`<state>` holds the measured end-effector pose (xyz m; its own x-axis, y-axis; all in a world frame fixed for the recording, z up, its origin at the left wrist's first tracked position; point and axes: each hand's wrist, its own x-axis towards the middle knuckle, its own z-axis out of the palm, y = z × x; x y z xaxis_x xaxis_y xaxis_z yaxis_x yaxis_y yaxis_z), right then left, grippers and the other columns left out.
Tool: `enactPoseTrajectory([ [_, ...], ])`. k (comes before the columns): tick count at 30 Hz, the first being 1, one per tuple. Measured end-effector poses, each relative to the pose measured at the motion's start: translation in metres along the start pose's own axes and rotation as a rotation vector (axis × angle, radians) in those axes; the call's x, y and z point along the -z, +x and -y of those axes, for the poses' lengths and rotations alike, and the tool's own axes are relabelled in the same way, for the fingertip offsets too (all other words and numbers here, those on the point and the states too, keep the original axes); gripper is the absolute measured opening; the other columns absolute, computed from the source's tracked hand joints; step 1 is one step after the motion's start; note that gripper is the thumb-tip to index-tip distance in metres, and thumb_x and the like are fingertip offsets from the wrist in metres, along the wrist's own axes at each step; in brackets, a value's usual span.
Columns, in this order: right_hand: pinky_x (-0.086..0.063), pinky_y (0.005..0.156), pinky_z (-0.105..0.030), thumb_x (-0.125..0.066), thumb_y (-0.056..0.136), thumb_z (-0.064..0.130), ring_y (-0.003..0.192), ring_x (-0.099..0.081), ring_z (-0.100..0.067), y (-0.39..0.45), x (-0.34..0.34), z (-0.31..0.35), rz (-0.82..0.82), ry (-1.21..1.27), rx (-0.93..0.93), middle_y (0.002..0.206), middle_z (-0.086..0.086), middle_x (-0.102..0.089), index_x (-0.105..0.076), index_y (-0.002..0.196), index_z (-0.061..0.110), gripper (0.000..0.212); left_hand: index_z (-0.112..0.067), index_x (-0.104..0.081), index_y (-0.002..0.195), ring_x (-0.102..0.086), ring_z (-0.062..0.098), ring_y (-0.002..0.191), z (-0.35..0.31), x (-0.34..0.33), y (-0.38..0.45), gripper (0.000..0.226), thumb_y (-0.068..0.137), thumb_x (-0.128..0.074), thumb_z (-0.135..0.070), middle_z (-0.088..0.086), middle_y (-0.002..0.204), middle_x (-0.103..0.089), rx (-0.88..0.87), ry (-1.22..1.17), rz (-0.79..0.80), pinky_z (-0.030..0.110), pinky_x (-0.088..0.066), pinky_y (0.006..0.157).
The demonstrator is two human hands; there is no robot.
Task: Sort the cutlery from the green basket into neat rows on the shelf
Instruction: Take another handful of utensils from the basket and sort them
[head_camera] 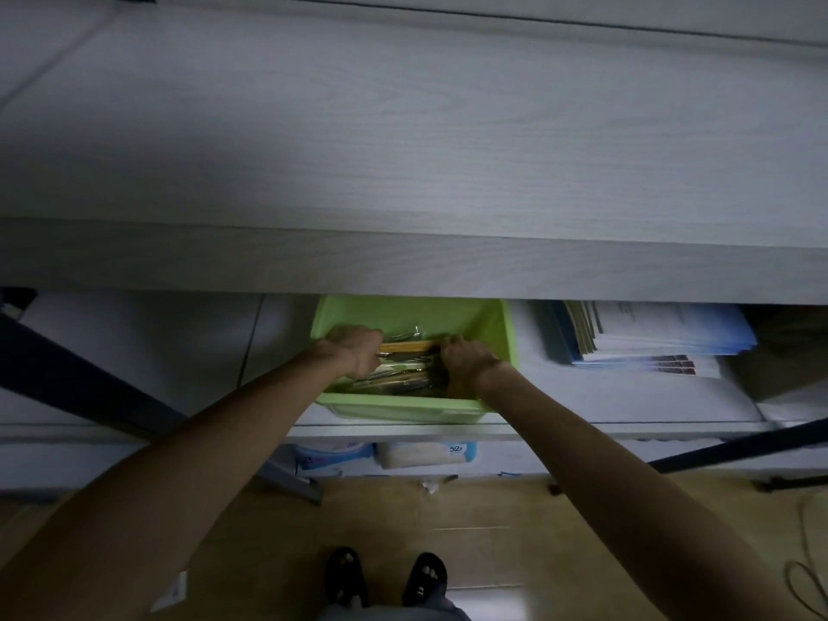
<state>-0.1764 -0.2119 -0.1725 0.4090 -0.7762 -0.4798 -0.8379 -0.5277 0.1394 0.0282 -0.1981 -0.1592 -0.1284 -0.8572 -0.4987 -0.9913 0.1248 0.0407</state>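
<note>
A: Where is the cutlery at this stage?

B: The cutlery [396, 374] lies heaped in the green basket [403, 407], which sits on the lower shelf [605, 396], partly under the front edge of the upper shelf [403, 150]. Most pieces appear wrapped in clear film; exact types cannot be told in this light. One wooden-handled bundle [410, 347] lies crosswise on top of the heap.

A: How are the hands placed?

B: Both reach down into the basket. The left hand [354, 349] has its fingers curled round the left end of the bundle. The right hand [466, 358] is curled over the right end, fingertips touching it. Whether the right hand grips firmly or only steadies the end cannot be told, since its fingers are turned away from view.

A: Why one hand at each end?

B: In my judgement, a long bundle held at both ends lifts level and does not snag the pieces below. The basket walls are high, so a straight upward lift is needed.

A: And the destination?

B: The upper shelf carries no cutlery, so the sorting has barely started. It lies above and beyond the hands.

A: Anything else nearby?

B: A stack of papers [649, 342] sits on the lower shelf to the right of the basket, apart from it.
</note>
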Motion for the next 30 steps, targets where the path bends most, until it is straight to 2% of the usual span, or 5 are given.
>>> enactPoseTrajectory([
  [12,-0.047,0.098,-0.037,-0.043,0.106,0.035,0.120,-0.059,-0.027,-0.008,0.006,-0.002,0.032,0.018,0.002,0.132,-0.011,-0.060,-0.051,0.130,0.011,0.036,-0.019,-0.058,0.121,-0.061,0.024,0.095,0.003,0.004,-0.005,0.037,0.090,-0.071,-0.036,0.004,0.110,-0.064,-0.060,0.003,0.019,0.036,-0.054,0.079],
  [18,-0.051,0.094,-0.038,-0.055,0.096,0.054,0.118,-0.060,-0.027,-0.011,0.005,0.003,-0.012,0.010,0.018,0.132,-0.012,-0.059,-0.046,0.135,0.009,0.060,-0.018,-0.053,0.132,-0.061,0.028,0.108,0.004,0.002,-0.004,0.038,0.098,-0.058,-0.034,0.008,0.123,-0.062,-0.034,-0.024,0.037,0.038,-0.052,0.088],
  [21,-0.052,0.087,-0.037,-0.053,0.095,0.058,0.112,-0.061,-0.027,-0.018,0.010,0.006,-0.081,0.031,-0.038,0.129,-0.012,-0.057,-0.037,0.142,0.002,0.075,-0.014,-0.052,0.129,-0.062,0.029,0.106,-0.001,-0.002,-0.006,0.030,0.102,-0.053,-0.027,0.010,0.120,-0.063,-0.014,0.040,-0.040,0.033,-0.045,0.076],
  [25,-0.048,0.068,-0.031,-0.051,0.093,0.056,0.072,-0.055,-0.018,-0.030,0.016,0.014,-0.168,-0.037,-0.077,0.098,-0.003,-0.062,-0.055,0.111,0.013,0.047,-0.013,-0.050,0.126,-0.053,0.025,0.087,-0.005,-0.006,-0.010,0.024,0.102,-0.051,-0.018,0.009,0.103,-0.059,0.001,0.063,-0.074,0.034,-0.042,0.072],
  [30,-0.053,0.078,-0.034,-0.057,0.086,0.069,0.085,-0.061,-0.021,-0.030,0.014,0.011,-0.100,0.037,-0.030,0.106,-0.004,-0.063,-0.044,0.130,0.010,0.075,-0.012,-0.051,0.123,-0.049,0.025,0.085,-0.002,0.001,-0.014,0.021,0.104,-0.048,-0.021,0.010,0.102,-0.060,-0.025,0.099,-0.078,0.034,-0.040,0.072],
])
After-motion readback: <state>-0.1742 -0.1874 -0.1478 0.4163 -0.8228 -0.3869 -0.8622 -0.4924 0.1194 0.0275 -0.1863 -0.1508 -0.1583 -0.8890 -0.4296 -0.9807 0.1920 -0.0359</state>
